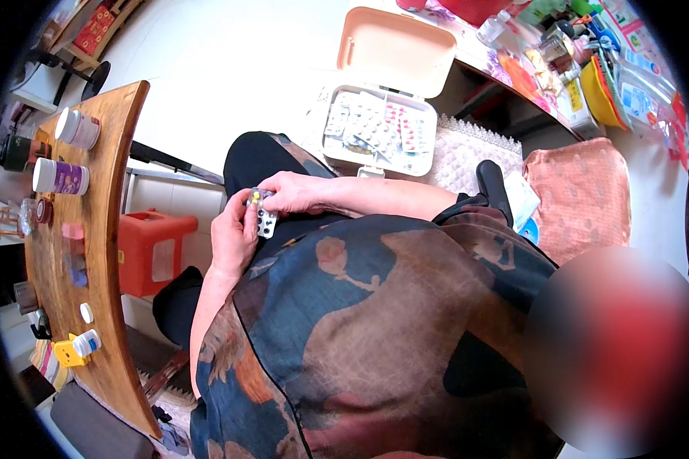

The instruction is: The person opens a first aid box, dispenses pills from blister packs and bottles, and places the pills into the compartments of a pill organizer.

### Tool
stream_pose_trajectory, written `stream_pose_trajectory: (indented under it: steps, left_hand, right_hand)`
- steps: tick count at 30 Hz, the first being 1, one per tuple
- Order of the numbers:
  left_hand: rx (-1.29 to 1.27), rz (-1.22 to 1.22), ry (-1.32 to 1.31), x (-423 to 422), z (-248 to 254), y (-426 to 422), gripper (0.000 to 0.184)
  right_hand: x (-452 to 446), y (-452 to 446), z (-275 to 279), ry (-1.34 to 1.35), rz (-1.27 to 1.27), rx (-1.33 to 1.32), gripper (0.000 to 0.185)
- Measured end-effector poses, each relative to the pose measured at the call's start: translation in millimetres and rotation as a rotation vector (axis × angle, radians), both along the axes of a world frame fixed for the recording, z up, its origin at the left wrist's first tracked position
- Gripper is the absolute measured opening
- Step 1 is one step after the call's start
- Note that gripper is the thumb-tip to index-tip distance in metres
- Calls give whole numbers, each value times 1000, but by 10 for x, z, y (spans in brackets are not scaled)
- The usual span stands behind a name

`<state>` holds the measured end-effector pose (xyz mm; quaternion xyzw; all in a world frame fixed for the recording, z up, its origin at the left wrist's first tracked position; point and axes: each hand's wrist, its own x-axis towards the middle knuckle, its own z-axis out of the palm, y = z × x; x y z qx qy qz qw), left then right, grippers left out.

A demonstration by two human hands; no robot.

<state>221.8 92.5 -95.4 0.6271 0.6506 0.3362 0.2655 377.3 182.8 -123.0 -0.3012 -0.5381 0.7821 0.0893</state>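
Observation:
A small silver blister pack (pixel 266 222) with dark spots and a bit of yellow at one end is held over the lap. My left hand (pixel 233 236) grips one side of it, fingers closed around its edge. On the other side my right hand (pixel 289 192) presses its fingers against the same pack, partly covering it. An open beige medicine box (pixel 435 157), its lid tilted back, lies to the right of my right leg. Many blister packs (pixel 371 126), some with red-and-white capsules, fill it.
A wooden table (pixel 103 229) bears a white-lidded jar (pixel 80 128), a purple-labelled jar (pixel 60 177), a pill organizer (pixel 74 241), a white lid (pixel 86 313) and a small bottle (pixel 86 343). A red stool (pixel 142 252) stands beneath. A cluttered counter (pixel 528 96) and a pink cushion (pixel 578 191) are farther right.

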Motion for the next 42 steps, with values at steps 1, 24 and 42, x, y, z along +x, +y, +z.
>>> stream_pose_trajectory:
  steps: [1, 24, 42]
  left_hand:
    - [-27, 2, 4, 12, 40, -4, 20]
    - [-151, -45, -370, 59, 106, -4, 25]
    - [-265, -7, -344, 27, 58, 3, 28]
  right_hand:
    - [-15, -6, -23, -12, -14, 19, 18]
    - [121, 92, -139, 284, 106, -370, 22]
    - [110, 37, -98, 394, 54, -488, 23]
